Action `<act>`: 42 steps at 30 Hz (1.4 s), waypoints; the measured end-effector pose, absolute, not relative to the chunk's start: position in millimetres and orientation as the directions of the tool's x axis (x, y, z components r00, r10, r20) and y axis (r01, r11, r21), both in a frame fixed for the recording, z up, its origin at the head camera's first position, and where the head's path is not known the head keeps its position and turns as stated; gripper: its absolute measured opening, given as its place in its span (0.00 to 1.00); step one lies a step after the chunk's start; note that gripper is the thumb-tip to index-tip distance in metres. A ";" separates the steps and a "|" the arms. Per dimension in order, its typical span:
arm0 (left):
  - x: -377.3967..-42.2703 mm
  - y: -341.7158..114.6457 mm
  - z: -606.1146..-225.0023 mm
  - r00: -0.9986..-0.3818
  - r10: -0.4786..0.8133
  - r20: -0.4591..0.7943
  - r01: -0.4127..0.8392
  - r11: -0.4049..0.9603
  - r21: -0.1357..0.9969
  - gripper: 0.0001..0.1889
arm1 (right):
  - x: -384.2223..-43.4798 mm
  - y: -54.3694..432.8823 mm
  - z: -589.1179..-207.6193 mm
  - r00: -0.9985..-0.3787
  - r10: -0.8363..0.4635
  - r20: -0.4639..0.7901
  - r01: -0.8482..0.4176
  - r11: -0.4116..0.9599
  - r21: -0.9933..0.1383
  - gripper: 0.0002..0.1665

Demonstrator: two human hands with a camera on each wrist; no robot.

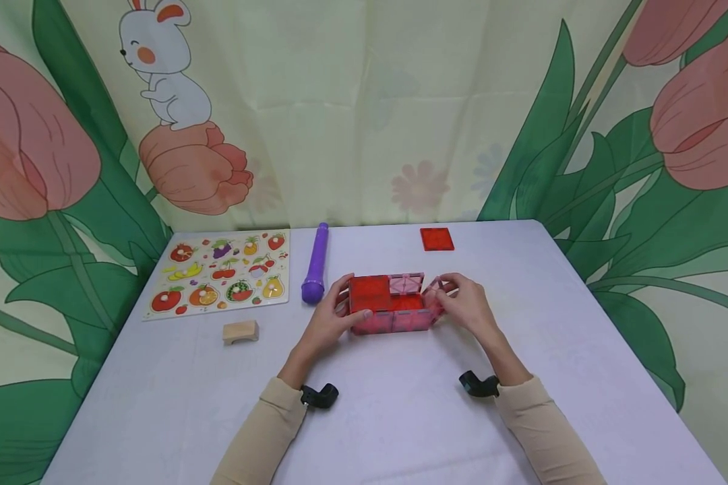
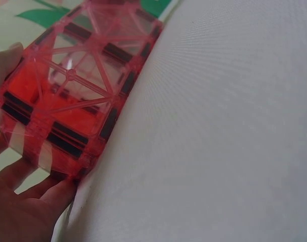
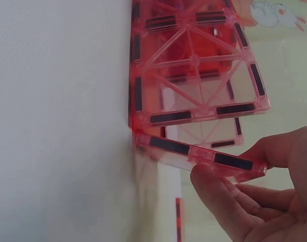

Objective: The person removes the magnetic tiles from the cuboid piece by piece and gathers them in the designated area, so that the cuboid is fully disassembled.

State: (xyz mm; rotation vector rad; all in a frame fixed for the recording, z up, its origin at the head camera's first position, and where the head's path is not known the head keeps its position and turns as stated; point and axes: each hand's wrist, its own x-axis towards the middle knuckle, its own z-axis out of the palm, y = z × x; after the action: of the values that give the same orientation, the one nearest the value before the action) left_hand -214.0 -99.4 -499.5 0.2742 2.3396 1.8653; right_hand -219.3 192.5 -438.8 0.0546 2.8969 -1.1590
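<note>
A low box of translucent red magnetic tiles (image 1: 394,322) stands on the white table. Part of its top is covered by a red tile (image 1: 369,291), and the right part is uncovered. My left hand (image 1: 327,316) grips the box's left end, its thumb at the near upper edge and its fingers around the end wall, as the left wrist view shows too. At the other end, my right hand (image 1: 466,303) pinches a square magnetic tile (image 3: 201,155) between thumb and fingers. That tile leans outward, its lower corner right at the box's corner and a widening gap above.
A loose red tile (image 1: 437,239) lies near the table's back edge. Left of the box are a purple toy microphone (image 1: 317,266), a fruit puzzle board (image 1: 218,273) and a small wooden arch block (image 1: 240,332). A printed curtain (image 1: 340,121) hangs behind the table.
</note>
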 end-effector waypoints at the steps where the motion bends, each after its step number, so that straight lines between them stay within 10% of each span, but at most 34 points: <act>1: -213.7 -99.4 -499.0 -0.974 0.226 0.007 0.057 0.217 0.974 0.50 | -219.0 193.4 -439.0 -0.999 0.032 -0.031 0.045 0.724 -0.688 0.27; 22: -214.4 -99.9 -498.7 -0.975 0.221 0.016 0.065 0.217 0.974 0.49 | -205.6 204.9 -445.4 -0.988 -0.019 -0.155 0.088 0.754 -0.651 0.45; 42: -209.6 -98.6 -496.8 -0.973 0.230 0.034 0.082 0.201 0.976 0.48 | -213.3 225.5 -444.7 -0.995 0.076 -0.071 0.104 0.716 -0.690 0.37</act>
State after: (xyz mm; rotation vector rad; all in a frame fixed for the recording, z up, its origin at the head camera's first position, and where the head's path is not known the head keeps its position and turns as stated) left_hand -209.6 -98.6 -496.8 0.3057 2.3401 1.8893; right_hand -213.3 225.5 -444.7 0.1506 2.8753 -1.1600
